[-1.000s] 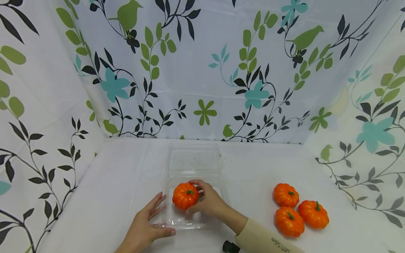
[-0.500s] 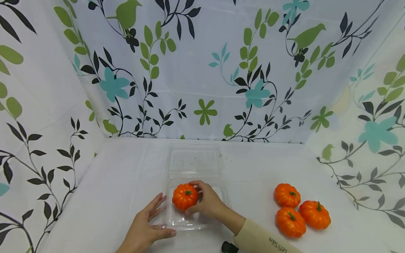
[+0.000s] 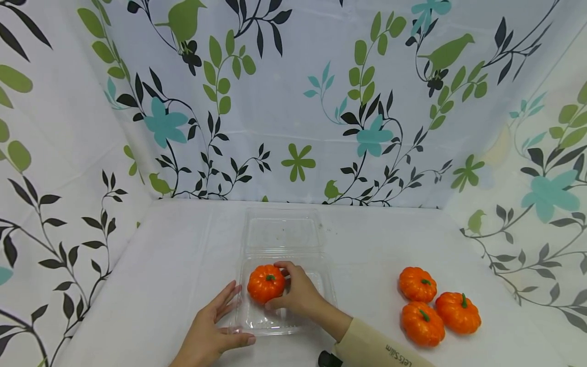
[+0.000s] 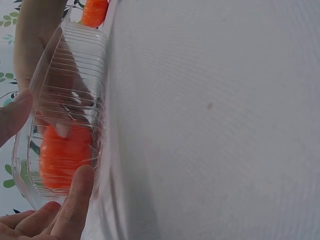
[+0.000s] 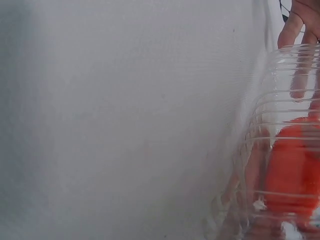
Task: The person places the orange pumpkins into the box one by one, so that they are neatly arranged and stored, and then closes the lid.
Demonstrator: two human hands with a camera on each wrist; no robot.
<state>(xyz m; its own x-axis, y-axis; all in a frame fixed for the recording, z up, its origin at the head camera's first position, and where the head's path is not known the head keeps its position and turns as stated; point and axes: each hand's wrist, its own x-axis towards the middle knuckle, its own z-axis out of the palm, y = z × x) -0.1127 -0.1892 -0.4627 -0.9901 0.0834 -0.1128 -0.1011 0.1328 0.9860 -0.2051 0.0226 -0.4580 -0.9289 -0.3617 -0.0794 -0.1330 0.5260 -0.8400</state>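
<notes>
A small orange toy pumpkin (image 3: 266, 284) with a green stem sits inside the base of a clear plastic clamshell box (image 3: 275, 326), towards its left side. My right hand (image 3: 298, 293) grips the pumpkin from the right, thumb in front and fingers behind. At the box's left wall is my left hand (image 3: 208, 326), fingers extended along the side and thumb at the front left corner. In the left wrist view the pumpkin (image 4: 65, 155) shows through the ribbed wall, with left fingertips (image 4: 82, 182) right at it. The right wrist view shows the pumpkin (image 5: 292, 172) through the opposite wall.
Three more orange pumpkins (image 3: 423, 323) stand clustered on the white tablecloth (image 3: 367, 255) at the right. The box's lid (image 3: 282, 232) lies folded back behind its base. Patterned curtains (image 3: 284, 102) enclose the table at the back and sides.
The pumpkin and my right hand have shifted slightly to the left within the box. My left hand stays nearly still at the box's side.
</notes>
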